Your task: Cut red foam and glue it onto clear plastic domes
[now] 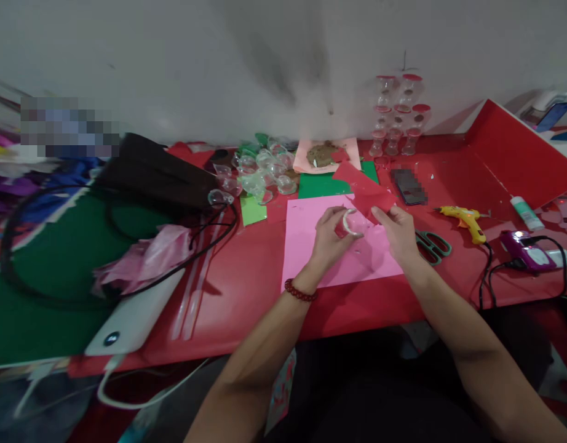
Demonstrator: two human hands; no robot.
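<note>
My left hand (330, 237) is wrapped round a small clear plastic cup whose pale rim (348, 223) faces right. In my right hand (398, 231) I pinch a piece of red paper (369, 192), which rises toward the back left, close to the cup. Both hands are over a pink sheet (306, 246) on the red table. Scissors (433, 246) with dark green handles rest just right of my right hand, partly hidden by it. Behind the pink sheet lies a green sheet (315, 186).
A yellow glue gun (468, 221) with a cord lies at the right, near a purple device (535, 252). A phone (408, 186) rests behind. Clear plastic cups (265, 169) cluster at the back; stacked ones (394, 123) stand by the wall. Cables loop around a black bag (154, 175) leftward.
</note>
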